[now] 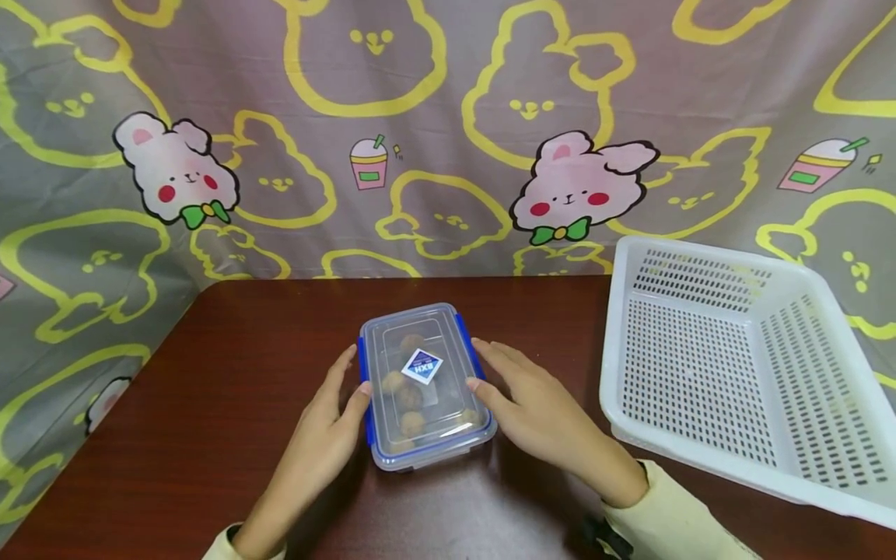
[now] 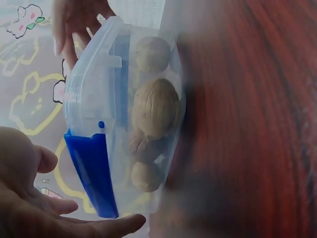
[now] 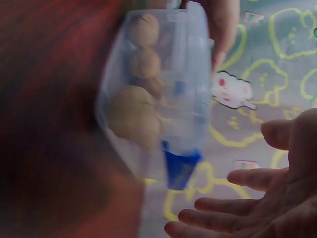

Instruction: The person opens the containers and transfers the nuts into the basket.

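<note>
A clear plastic food container with blue side latches sits lidded on the table, with a blue-and-white label on its lid. Several walnuts show through its walls, lying loose at the bottom. To its left is my left hand, fingers extended beside a blue latch; whether a fingertip touches it I cannot tell. My right hand is at the opposite side. In the right wrist view its spread fingers stand apart from the container and its blue latch, holding nothing.
A white perforated plastic basket stands on the right of the dark red-brown table. Behind the table hangs a curtain printed with cartoon bunnies and drink cups.
</note>
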{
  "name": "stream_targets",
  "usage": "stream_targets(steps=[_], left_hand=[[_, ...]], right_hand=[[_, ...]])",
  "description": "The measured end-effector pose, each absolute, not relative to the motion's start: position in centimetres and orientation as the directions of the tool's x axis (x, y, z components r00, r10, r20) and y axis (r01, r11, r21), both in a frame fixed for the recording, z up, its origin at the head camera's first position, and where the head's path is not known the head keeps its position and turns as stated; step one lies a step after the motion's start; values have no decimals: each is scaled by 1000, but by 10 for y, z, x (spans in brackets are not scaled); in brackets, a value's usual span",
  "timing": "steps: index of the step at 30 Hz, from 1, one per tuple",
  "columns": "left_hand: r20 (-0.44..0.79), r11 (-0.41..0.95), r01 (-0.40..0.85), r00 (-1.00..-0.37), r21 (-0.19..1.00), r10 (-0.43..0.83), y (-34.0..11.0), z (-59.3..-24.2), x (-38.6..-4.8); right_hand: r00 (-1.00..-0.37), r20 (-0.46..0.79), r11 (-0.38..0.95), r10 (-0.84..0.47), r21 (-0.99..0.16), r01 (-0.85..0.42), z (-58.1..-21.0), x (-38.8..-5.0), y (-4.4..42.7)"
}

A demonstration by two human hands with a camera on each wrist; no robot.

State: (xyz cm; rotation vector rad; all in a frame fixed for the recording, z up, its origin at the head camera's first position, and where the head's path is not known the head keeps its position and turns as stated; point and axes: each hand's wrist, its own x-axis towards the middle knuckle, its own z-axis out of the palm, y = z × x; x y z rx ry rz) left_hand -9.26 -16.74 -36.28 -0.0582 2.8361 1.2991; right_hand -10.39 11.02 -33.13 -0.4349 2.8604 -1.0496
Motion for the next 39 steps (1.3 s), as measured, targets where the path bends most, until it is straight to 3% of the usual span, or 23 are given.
stream_targets(steps=[7,15,39], left_hand=[[-122,572,-100,-993,814,1,-161,-371,-96],[-131,408,-105,-991,907,35,-153,-381,-97],[-70,166,-56,-994,985,85,-145,-396,-94]], right_hand=[[-959,8,591,-282,-786,-180,-354,-124,99],[-966,-125,350,-226,-936,39,-373,-131,92],[-978,-127,51,-168,-991,120,-402,-132,80]])
